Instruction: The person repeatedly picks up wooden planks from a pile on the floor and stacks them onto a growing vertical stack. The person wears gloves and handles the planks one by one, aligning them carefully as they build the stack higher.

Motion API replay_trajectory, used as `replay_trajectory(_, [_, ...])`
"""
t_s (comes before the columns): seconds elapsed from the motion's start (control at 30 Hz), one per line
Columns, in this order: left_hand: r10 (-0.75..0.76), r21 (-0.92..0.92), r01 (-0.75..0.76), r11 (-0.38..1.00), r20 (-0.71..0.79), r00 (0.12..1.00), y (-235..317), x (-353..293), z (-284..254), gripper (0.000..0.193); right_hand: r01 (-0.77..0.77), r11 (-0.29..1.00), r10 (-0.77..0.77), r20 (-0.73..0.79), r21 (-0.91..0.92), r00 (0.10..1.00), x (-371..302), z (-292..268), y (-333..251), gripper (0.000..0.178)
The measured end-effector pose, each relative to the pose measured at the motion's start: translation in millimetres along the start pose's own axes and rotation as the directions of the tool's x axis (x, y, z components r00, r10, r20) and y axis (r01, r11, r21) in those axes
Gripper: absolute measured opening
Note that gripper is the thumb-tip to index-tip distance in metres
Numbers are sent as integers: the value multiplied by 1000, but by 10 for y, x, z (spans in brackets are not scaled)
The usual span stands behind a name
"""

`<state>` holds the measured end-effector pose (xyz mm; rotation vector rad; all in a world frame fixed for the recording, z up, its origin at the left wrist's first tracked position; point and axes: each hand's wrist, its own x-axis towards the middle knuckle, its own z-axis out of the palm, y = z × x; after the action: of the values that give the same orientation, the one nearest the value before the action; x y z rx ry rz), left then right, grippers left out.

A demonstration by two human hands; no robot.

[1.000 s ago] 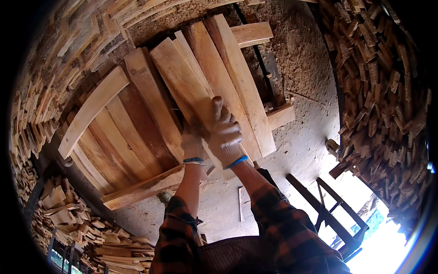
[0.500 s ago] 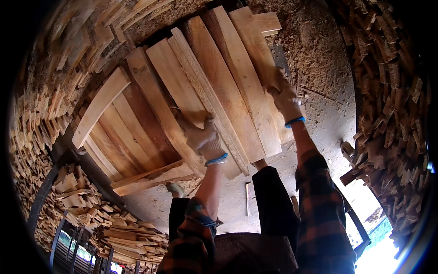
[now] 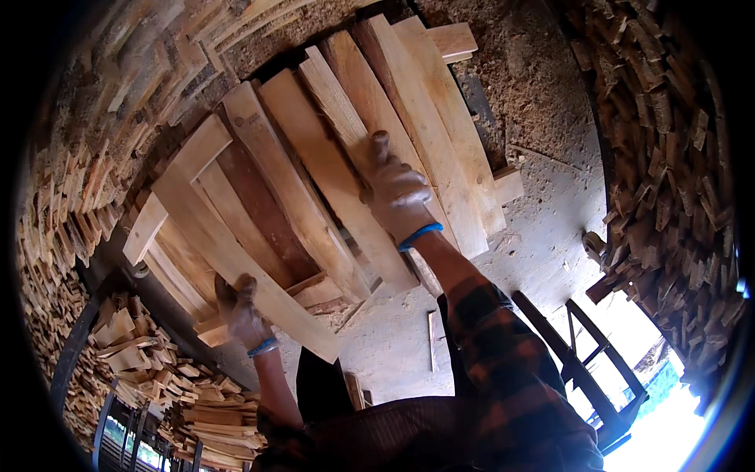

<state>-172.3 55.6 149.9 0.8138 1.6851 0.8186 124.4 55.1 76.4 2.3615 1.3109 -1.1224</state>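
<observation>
My left hand, in a light work glove with a blue cuff, grips the near left edge of a pale wooden plank. That plank lies slanted over the left boards, its near end sticking out toward me. My right hand, gloved the same way, is closed around a narrow, thick board in the middle of the row. Its thumb lies along the top; the fingertips beneath are hidden. Beside it are a wide plank on the left and another pale plank on the right.
A cross board lies at the far left of the row, and a short block at its right. Stacked wood walls rise on the right and left. A dark metal frame stands at lower right. Sawdust covers the far floor.
My left hand has moved left and nearer with a plank, which now lies over the left boards. My right hand has left the rightmost plank for the narrow board in the middle.
</observation>
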Motion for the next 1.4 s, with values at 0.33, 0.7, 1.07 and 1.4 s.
replay_trajectory(0.33, [139,180,-101,979,-215,967,-1120,249,-467,48,-13,356,-108,54,934,993,-96,-946,1712,71])
replay_trajectory(0.7, [328,580,-100,808,-303,895,-1407,178,-413,43,190,440,-86,-170,878,982,506,-391,1890,49])
replay_trajectory(1.07, [445,577,-228,784,-266,855,-1342,131,-241,47,143,446,-47,-136,884,990,468,47,1290,59])
replay_trajectory(1.4, [474,603,-437,667,108,874,-1755,230,-1118,40,-5,990,38,-235,140,971,144,-144,570,110])
